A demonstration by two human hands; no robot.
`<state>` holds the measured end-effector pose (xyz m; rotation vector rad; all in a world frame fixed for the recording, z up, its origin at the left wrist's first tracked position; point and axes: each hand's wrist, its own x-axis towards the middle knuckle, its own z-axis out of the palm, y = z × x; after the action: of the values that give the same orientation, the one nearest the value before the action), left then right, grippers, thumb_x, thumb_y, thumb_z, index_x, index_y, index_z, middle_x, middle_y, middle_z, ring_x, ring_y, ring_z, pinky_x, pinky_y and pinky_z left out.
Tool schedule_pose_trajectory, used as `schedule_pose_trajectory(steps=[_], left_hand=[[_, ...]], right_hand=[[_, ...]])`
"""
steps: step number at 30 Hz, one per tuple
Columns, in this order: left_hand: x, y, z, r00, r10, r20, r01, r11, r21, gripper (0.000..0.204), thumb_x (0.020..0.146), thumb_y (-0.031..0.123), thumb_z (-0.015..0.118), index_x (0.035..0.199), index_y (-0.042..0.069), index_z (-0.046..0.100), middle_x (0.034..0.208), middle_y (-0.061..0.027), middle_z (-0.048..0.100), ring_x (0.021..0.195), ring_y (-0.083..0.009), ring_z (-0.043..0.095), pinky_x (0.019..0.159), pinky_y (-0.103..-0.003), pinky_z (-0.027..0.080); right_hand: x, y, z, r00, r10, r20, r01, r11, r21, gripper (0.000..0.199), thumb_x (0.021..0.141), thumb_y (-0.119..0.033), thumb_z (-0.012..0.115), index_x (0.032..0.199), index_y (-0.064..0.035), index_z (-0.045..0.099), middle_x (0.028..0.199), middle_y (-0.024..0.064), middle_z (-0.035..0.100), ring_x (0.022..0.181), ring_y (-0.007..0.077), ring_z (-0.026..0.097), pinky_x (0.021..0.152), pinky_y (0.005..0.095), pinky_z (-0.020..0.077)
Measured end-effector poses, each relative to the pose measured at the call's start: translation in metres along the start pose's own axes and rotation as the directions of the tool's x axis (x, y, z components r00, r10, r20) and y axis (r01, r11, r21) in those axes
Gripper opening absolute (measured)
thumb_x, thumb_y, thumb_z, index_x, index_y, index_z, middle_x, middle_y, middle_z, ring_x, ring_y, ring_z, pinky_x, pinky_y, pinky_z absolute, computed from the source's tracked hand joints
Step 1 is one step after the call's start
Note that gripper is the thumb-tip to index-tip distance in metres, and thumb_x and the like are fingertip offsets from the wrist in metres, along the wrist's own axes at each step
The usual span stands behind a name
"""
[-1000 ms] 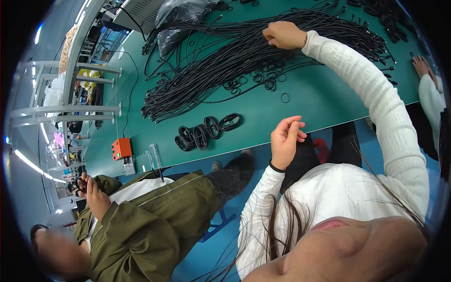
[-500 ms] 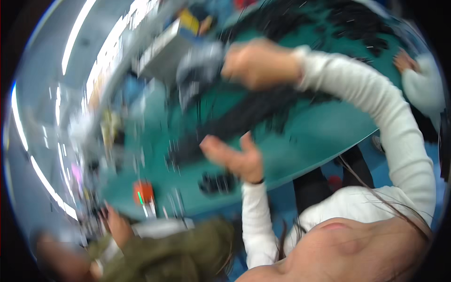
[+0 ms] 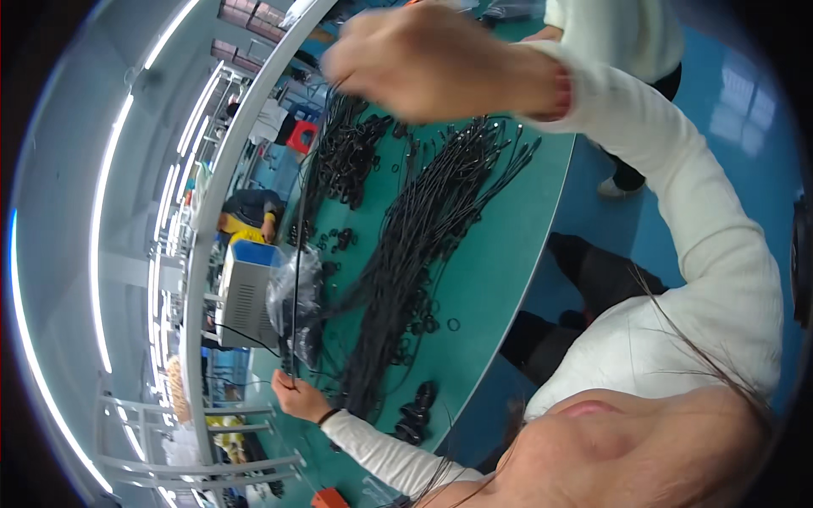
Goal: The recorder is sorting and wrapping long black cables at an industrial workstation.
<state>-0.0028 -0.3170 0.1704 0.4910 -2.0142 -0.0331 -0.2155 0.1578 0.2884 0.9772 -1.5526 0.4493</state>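
Above the green table (image 3: 504,254), near the top of the head view, the right hand (image 3: 423,63) is hanging large and blurred, with its fingers curling together. From its fingertips a single black cable (image 3: 297,279) is running down to the left hand (image 3: 303,398), which is pinching the lower part of it between thumb and fingers. Both hands are thus clamping on the same cable, though blur is hiding just how the right fingertips are gripping. The cable is standing nearly upright in the view and is passing in front of a clear plastic bag (image 3: 313,315). Left of the bag, a grey metal box (image 3: 246,292) with slots is sitting near the far edge of the table.

Right of the held cable, a long pile of black cables (image 3: 415,229) is lying across the table, with black rings (image 3: 453,324) scattering along its right side. Farther up, a heap of black coils (image 3: 351,157) is resting near the pile. Toward the bottom, a few coiled cables (image 3: 413,416) are lying near the table's front edge, and an orange box (image 3: 329,498) is showing at the lower rim. Beyond the right forearm, a co-worker in a white top (image 3: 622,42) is standing by the table.
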Motion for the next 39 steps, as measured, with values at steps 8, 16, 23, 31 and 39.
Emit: schedule_pose_trajectory(steps=[8, 16, 23, 31, 39], left_hand=[[-0.007, 0.150, -0.004, 0.946, 0.323, 0.010, -0.320, 0.940, -0.123, 0.015, 0.088, 0.012, 0.057, 0.095, 0.008, 0.069, 0.074, -0.0067, 0.065, 0.056, -0.0259, 0.056, 0.053, -0.036, 0.045], [-0.061, 0.293, -0.045, 0.419, 0.739, 0.527, -0.178, 0.637, -0.750, 0.028, 0.080, 0.008, 0.063, 0.108, 0.006, 0.064, 0.090, -0.0118, 0.060, 0.071, -0.0230, 0.053, 0.061, -0.034, 0.043], [-0.017, 0.255, -0.085, 0.783, 0.573, 0.241, 0.546, -0.449, -0.707, 0.048, 0.090, 0.027, 0.057, 0.129, 0.000, 0.051, 0.126, -0.0202, 0.056, 0.116, -0.0319, 0.054, 0.099, -0.045, 0.041], [-0.026, 0.235, -0.099, 0.614, 0.711, 0.343, 0.789, -0.540, -0.294, 0.048, 0.094, 0.028, 0.051, 0.133, 0.000, 0.047, 0.122, -0.0177, 0.058, 0.104, -0.0286, 0.059, 0.088, -0.039, 0.046], [-0.029, 0.219, -0.125, 0.470, 0.772, 0.428, 0.837, -0.544, 0.062, 0.048, 0.098, 0.030, 0.046, 0.136, 0.000, 0.043, 0.118, -0.0152, 0.060, 0.092, -0.0252, 0.063, 0.077, -0.034, 0.051]], right_hand=[[-0.116, 0.021, -0.076, 0.920, 0.199, 0.338, -0.201, 0.979, -0.029, 0.048, 0.085, -0.020, 0.065, 0.128, -0.0051, 0.053, 0.127, 0.0137, 0.055, 0.105, 0.0249, 0.058, 0.082, 0.0317, 0.0509], [-0.139, -0.125, -0.047, 0.668, -0.079, 0.740, -0.735, 0.086, 0.673, 0.016, 0.094, -0.012, 0.057, 0.106, -0.0009, 0.059, 0.074, 0.0049, 0.060, 0.055, 0.0160, 0.051, 0.054, 0.0244, 0.0411], [-0.189, -0.105, -0.028, 0.642, -0.193, 0.742, -0.733, 0.130, 0.668, 0.017, 0.097, -0.015, 0.052, 0.091, -0.0020, 0.061, 0.066, 0.0027, 0.055, 0.050, 0.0117, 0.041, 0.049, 0.0227, 0.0343], [-0.207, -0.112, -0.018, 0.588, 0.044, 0.807, -0.803, 0.150, 0.577, 0.014, 0.096, -0.010, 0.049, 0.097, -0.0031, 0.061, 0.067, 0.0026, 0.055, 0.053, 0.0106, 0.045, 0.052, 0.0227, 0.0368], [-0.194, -0.103, -0.021, 0.436, -0.002, 0.900, -0.900, 0.031, 0.436, 0.018, 0.091, -0.003, 0.051, 0.104, -0.0037, 0.064, 0.070, 0.0037, 0.059, 0.056, 0.0105, 0.048, 0.051, 0.0241, 0.0378]])
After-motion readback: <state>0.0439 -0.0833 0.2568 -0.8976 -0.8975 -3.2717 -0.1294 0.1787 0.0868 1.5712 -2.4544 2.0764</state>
